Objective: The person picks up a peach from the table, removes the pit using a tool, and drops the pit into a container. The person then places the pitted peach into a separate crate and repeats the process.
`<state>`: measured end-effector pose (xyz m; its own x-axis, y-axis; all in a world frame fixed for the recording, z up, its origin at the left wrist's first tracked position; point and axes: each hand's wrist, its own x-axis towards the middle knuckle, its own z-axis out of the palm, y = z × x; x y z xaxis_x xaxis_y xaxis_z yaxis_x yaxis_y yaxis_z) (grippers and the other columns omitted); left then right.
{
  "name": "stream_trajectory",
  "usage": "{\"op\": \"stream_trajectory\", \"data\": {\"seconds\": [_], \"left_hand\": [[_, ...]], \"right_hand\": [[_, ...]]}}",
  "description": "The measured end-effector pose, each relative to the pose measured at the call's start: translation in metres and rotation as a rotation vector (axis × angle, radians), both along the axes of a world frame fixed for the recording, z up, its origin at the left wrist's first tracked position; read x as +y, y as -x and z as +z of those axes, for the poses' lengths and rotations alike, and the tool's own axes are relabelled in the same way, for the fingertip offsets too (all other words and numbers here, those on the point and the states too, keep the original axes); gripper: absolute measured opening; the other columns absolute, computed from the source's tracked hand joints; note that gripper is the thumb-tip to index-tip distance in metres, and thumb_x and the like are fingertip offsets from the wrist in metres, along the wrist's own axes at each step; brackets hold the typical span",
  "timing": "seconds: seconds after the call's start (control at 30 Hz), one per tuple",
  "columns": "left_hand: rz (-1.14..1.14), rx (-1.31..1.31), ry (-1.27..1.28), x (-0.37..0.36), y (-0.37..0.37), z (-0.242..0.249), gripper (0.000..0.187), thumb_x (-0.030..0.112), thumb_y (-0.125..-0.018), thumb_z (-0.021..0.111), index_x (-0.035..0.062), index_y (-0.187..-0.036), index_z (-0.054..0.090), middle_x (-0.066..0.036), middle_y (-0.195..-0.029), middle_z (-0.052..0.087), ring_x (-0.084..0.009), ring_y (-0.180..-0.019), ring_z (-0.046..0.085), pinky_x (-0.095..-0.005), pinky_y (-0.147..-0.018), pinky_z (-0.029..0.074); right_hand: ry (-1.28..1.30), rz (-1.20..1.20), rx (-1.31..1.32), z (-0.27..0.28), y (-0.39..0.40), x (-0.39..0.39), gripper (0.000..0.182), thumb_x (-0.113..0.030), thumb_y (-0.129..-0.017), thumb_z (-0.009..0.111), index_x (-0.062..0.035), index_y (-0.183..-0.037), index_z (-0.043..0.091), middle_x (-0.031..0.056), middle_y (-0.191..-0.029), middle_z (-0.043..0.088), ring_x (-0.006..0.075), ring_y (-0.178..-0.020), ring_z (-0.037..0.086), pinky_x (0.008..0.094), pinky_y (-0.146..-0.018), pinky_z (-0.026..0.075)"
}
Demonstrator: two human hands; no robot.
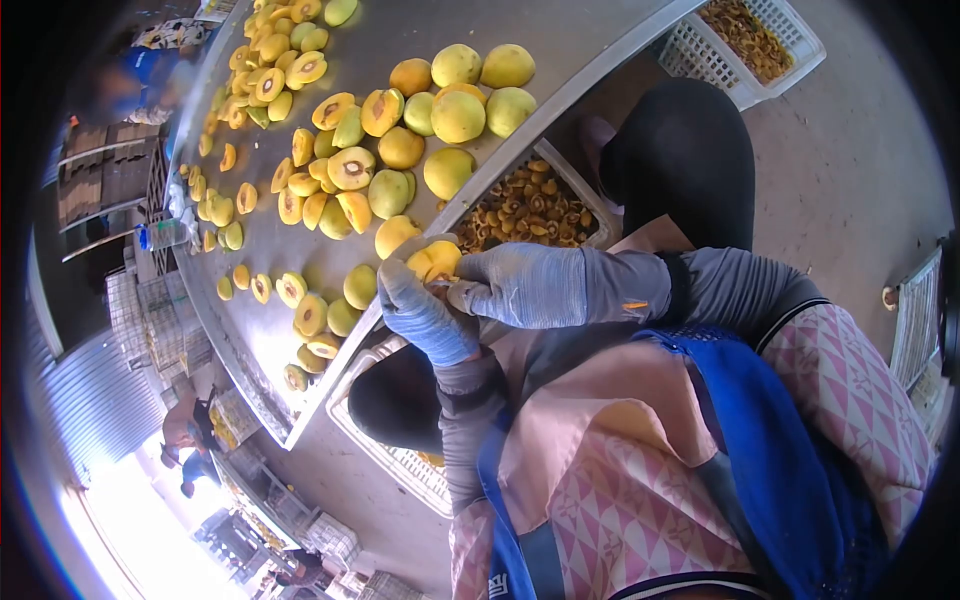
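My left hand (425,312), in a blue-grey glove, is curled round a cut yellow peach (433,262) at the table's edge. Its orange-yellow flesh faces up between the hands. My right hand (525,285), gloved alike, is closed with its fingertips against the peach's near side. Something small shows at those fingertips, but I cannot make out what it is. Just beyond my hands, whole and halved yellow peaches (388,193) lie on the metal table (385,30), some halves with the pit showing.
Under the table edge stands a crate of brownish pits or scraps (530,205). A white basket (745,50) of similar scraps is at the top right. Another white crate (405,470) stands by my left leg. Other people (190,430) are in the background at left.
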<state>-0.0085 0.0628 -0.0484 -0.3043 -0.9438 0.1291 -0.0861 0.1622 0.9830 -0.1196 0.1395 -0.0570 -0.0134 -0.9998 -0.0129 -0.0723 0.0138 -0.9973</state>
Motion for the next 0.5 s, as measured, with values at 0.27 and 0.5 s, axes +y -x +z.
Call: {"op": "stream_trajectory", "data": {"seconds": [0.27,0.5], "left_hand": [[-0.033,0.010,-0.078,0.001,-0.008,0.009,0.053,0.047,-0.100,0.043,-0.0025,-0.111,0.057,-0.011,-0.098,0.064,-0.0201,-0.089,0.063,-0.0309,-0.080,0.053],[0.281,0.010,0.021,-0.019,-0.081,0.014,0.052,0.050,-0.096,0.051,0.0048,-0.121,0.055,-0.010,-0.104,0.064,-0.0196,-0.096,0.062,-0.0284,-0.075,0.054]], "right_hand": [[0.070,0.025,-0.102,-0.003,0.000,0.006,0.040,-0.036,-0.098,0.047,-0.0001,-0.099,0.062,0.0232,-0.087,0.065,0.0394,-0.080,0.062,0.0430,-0.072,0.048],[-0.035,0.081,0.133,0.020,0.017,0.016,0.036,-0.035,-0.096,0.053,-0.0028,-0.110,0.062,0.0194,-0.087,0.067,0.0342,-0.078,0.066,0.0417,-0.071,0.051]]}}
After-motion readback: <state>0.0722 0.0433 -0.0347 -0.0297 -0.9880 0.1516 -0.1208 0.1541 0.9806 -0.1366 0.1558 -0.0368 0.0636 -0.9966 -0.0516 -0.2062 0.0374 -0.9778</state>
